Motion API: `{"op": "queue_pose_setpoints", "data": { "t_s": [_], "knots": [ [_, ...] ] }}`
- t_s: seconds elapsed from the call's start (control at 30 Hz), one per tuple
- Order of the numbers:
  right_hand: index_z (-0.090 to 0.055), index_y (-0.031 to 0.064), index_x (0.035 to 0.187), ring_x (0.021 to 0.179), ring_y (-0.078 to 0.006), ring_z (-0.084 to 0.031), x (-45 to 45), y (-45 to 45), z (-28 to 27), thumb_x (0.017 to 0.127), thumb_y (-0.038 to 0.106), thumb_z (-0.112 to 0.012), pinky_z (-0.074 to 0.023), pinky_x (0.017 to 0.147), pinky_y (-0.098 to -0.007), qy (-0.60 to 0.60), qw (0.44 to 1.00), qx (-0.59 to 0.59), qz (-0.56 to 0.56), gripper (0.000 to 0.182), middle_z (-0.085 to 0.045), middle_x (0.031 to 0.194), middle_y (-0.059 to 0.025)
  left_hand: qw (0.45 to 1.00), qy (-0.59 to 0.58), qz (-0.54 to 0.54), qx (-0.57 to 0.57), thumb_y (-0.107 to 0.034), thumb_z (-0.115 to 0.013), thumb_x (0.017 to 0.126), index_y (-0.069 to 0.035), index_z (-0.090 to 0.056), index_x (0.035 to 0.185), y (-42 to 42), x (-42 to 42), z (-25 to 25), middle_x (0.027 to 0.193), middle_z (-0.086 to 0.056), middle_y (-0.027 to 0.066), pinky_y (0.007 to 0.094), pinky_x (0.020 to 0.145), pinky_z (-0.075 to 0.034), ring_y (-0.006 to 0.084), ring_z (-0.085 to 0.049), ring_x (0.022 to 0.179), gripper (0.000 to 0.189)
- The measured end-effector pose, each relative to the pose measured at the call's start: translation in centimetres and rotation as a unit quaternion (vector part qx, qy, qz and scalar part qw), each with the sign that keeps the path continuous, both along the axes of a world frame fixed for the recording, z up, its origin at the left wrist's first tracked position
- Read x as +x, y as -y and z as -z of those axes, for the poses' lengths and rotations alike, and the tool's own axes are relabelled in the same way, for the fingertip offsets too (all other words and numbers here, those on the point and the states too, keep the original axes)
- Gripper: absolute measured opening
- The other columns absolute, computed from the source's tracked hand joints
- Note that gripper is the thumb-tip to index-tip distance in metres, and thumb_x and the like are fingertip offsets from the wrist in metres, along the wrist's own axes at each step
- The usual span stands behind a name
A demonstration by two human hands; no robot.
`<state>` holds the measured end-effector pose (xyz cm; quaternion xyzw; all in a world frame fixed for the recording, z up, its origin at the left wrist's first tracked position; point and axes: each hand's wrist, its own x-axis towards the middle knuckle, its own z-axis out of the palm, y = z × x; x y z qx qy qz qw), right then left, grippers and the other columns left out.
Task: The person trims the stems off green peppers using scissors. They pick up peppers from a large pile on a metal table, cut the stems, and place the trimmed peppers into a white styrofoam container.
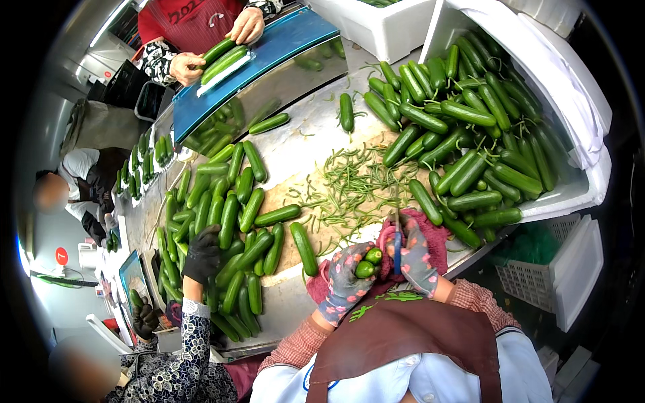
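Observation:
My left hand (347, 282), in a grey glove with pink flowers, is closed around small cucumbers (365, 269) whose ends point up. In my right hand (415, 257), gloved alike, a knife with a blue handle (397, 252) stands with its blade pointing away from me. A dark red cloth (431, 234) lies under and beside both hands. Past the blade a heap of cut green stems (352, 176) is spread over the wet worktop. One loose cucumber (304, 249) lies just left of my left hand.
A white foam box (579, 199) on its side spills cucumbers at the right. Another cucumber pile (227, 216) lies left, where a co-worker's black-gloved hand (201, 257) reaches in. Across, a person handles cucumbers on a blue-topped wrapping stand (297, 35). A plastic crate (529, 272) stands low at right.

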<state>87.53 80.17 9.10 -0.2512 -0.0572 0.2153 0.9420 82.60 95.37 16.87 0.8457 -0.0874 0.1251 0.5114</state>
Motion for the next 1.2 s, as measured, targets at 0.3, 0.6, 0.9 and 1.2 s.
{"op": "queue_pose_setpoints", "data": {
  "t_s": [0.3,0.6,0.9,1.2],
  "knots": [
    [-0.041,-0.0044,0.113,0.086,-0.0208,-0.055,-1.4,-0.3,-1.6,0.077,0.034,-0.054,-0.0438,0.075,-0.0242,0.027,0.937,-0.345,0.039,0.055,-0.051,0.102,-0.0133,0.999,0.016,-0.005,0.044,-0.009,-0.065,0.061,0.001,-0.053,0.103,0.8,0.2,0.9,0.095,-0.057,0.0140,0.0364,0.074,-0.044,0.0290,-0.056,0.084,0.045],
    [-0.043,-0.0018,0.106,0.072,-0.0144,-0.054,0.4,1.1,-7.0,0.079,0.018,-0.055,-0.0461,0.064,-0.0229,0.025,0.888,-0.454,0.068,0.035,-0.052,0.089,-0.0066,0.997,0.030,-0.024,0.068,-0.012,-0.065,0.063,0.001,-0.053,0.102,1.4,0.5,0.9,0.091,-0.058,0.0149,0.0366,0.070,-0.046,0.0303,-0.057,0.081,0.043],
    [-0.047,-0.0021,0.111,0.084,-0.0309,-0.055,-0.3,1.3,-8.5,0.069,0.008,-0.056,-0.0451,0.074,-0.0335,0.265,0.792,-0.549,0.025,0.045,-0.054,0.095,-0.0184,0.992,-0.010,-0.048,0.120,-0.011,-0.063,0.058,-0.002,-0.054,0.098,2.0,0.1,1.4,0.092,-0.056,0.0142,0.0384,0.070,-0.044,0.0307,-0.055,0.082,0.042],
    [-0.051,0.0050,0.108,0.078,-0.0297,-0.055,-1.3,2.5,-8.9,0.065,0.016,-0.059,-0.0460,0.066,-0.0347,0.411,0.684,-0.602,-0.018,0.046,-0.054,0.084,-0.0128,0.981,-0.182,-0.042,-0.047,-0.015,-0.065,0.059,-0.002,-0.054,0.105,1.6,0.4,4.0,0.095,-0.056,0.0133,0.0368,0.073,-0.044,0.0290,-0.055,0.085,0.049]
  ]
}}
